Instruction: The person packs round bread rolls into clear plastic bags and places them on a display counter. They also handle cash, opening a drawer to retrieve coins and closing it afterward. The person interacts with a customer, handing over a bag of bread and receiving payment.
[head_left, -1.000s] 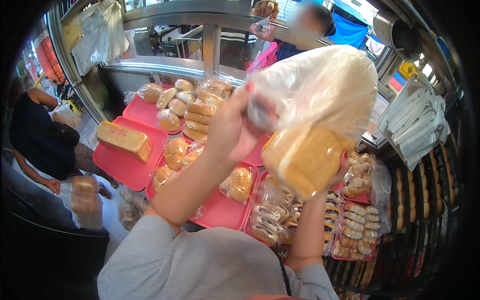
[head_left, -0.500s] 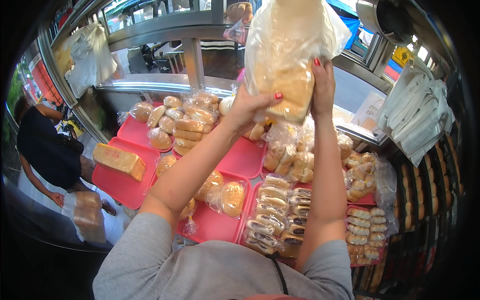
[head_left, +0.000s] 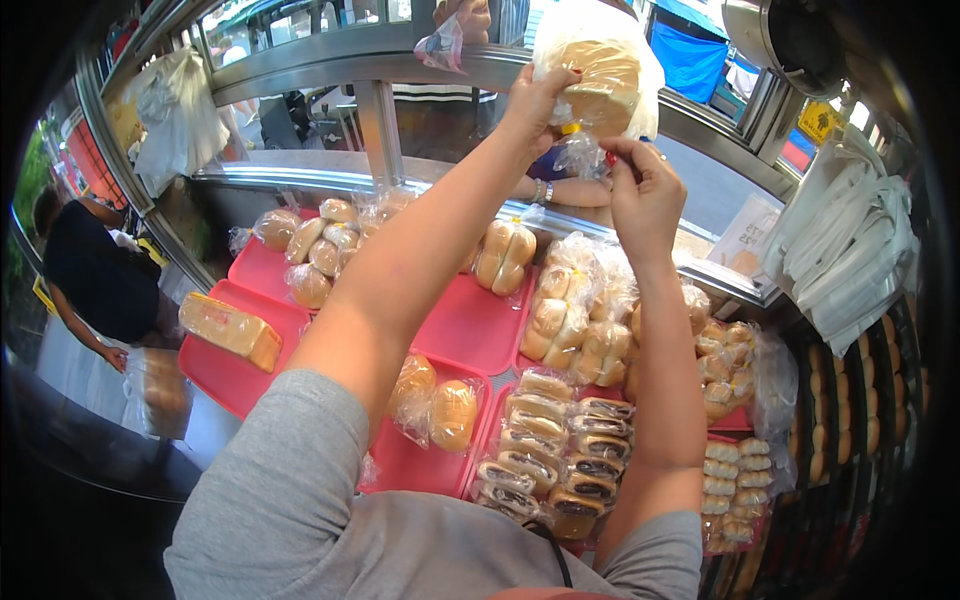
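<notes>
wears a grey short-sleeved shirt (head_left: 420, 545) at the bottom of the frame and reaches both bare forearms up through the middle. has at lower centre a glossy pinkish-red plastic tray (head_left: 420, 468) with round golden buns (head_left: 453, 413) in clear plastic; slightly right of them, two columns of pale oblong rolls with dark filling (head_left: 590, 468); at lower right, small pale rolls (head_left: 737, 480) in rows. has at left centre another pinkish-red plastic tray (head_left: 225, 385) with a long box-shaped golden loaf (head_left: 230, 333) on it.

holds up, at upper centre, a golden loaf of bread (head_left: 600, 85) in a clear plastic bag with a yellow tie (head_left: 570, 128), backed by a white plastic bag (head_left: 580, 22). clamps the left hand (head_left: 535, 105) on the loaf's left side. holds the right hand (head_left: 645, 195) apart from the left, lower and to the right, with thumb and fingers drawn together beside the bag's gathered end; cannot tell whether pinched on the plastic.

faces, beyond, another person's forearm with wristbands (head_left: 575, 192), a silver metal window frame (head_left: 375, 130) and, at upper right, a bright blue tarp (head_left: 690, 60).
</notes>
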